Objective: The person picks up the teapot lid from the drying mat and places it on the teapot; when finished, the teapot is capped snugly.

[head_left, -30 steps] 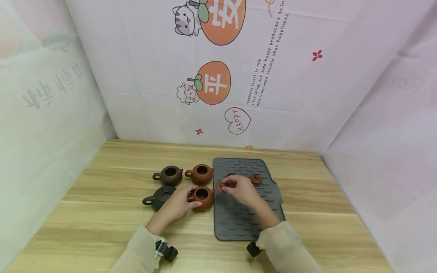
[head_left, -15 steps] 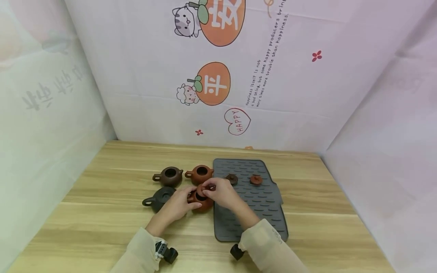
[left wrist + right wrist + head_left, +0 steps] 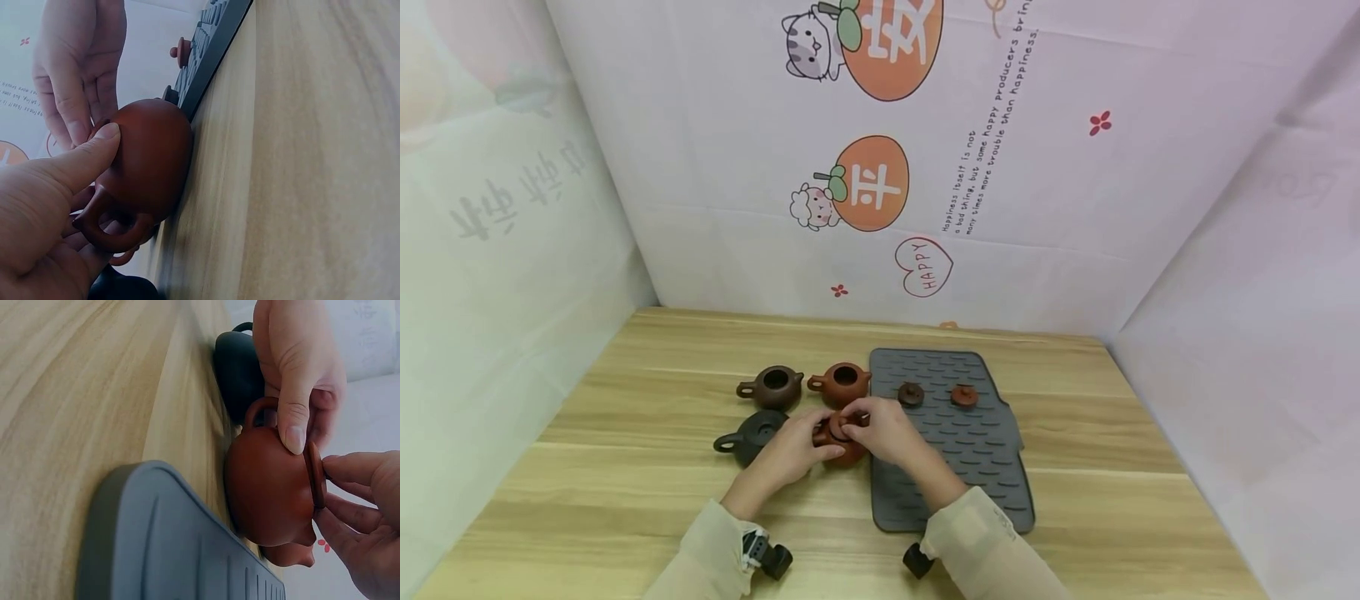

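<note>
Round reddish-brown teapot [image 3: 269, 487], handle [image 3: 820, 437] at nine o'clock: left hand [image 3: 793, 446] gripped it, right hand [image 3: 883, 429] pinched partly hidden lid [image 3: 317, 478]

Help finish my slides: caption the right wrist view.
Left hand holds a round reddish-brown clay teapot while the right hand pinches its matching round lid at the opening.

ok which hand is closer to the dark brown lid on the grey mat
Right. The right hand is just left of the dark brown lid, pinching a reddish-brown lid; the left hand is farther left, holding a reddish-brown teapot.
</note>
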Demonstrator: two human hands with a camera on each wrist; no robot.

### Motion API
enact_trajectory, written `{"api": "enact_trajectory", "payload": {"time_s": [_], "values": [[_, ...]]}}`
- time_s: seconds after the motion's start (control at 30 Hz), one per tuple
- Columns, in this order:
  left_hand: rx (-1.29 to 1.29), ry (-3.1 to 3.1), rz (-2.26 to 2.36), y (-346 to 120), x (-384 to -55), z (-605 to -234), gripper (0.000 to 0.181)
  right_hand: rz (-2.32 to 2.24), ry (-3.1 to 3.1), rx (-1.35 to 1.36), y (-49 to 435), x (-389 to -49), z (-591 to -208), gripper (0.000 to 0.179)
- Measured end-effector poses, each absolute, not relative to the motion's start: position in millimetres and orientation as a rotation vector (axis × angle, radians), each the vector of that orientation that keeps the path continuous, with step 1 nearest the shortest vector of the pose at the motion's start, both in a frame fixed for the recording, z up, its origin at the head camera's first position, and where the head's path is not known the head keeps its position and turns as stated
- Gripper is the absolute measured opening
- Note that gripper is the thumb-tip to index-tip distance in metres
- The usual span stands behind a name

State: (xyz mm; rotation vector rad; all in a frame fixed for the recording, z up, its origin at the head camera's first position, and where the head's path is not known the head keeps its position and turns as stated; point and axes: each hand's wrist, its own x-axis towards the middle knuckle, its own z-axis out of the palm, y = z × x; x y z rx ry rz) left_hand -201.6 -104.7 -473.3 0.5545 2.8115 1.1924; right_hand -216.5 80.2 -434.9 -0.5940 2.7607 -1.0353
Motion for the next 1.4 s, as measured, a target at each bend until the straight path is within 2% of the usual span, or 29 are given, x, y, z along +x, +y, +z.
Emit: {"api": "enact_trajectory", "payload": {"time_s": [0.6,1.0,1.13,1.4], "values": [[0.549,2.805,1.182,-104.2,-202.9,-472.8,0.053,-0.968,2.827,-0.644,80.6,-215.6,-441.8,0.018],[0.516,2.795,1.196,-106.4,-202.5,-465.9,0.059,-1.067,2.784,-0.593,86.3,-215.3,-441.3,0.026],[0.533,2.809,1.243,-116.1,-207.3,-455.5,0.060,-1.156,2.770,-0.547,97.9,-218.2,-438.9,0.028],[0.565,2.990,1.181,-158.4,-233.7,-442.6,0.051,-1.210,2.803,-0.479,127.0,-224.0,-438.0,0.030]]}}
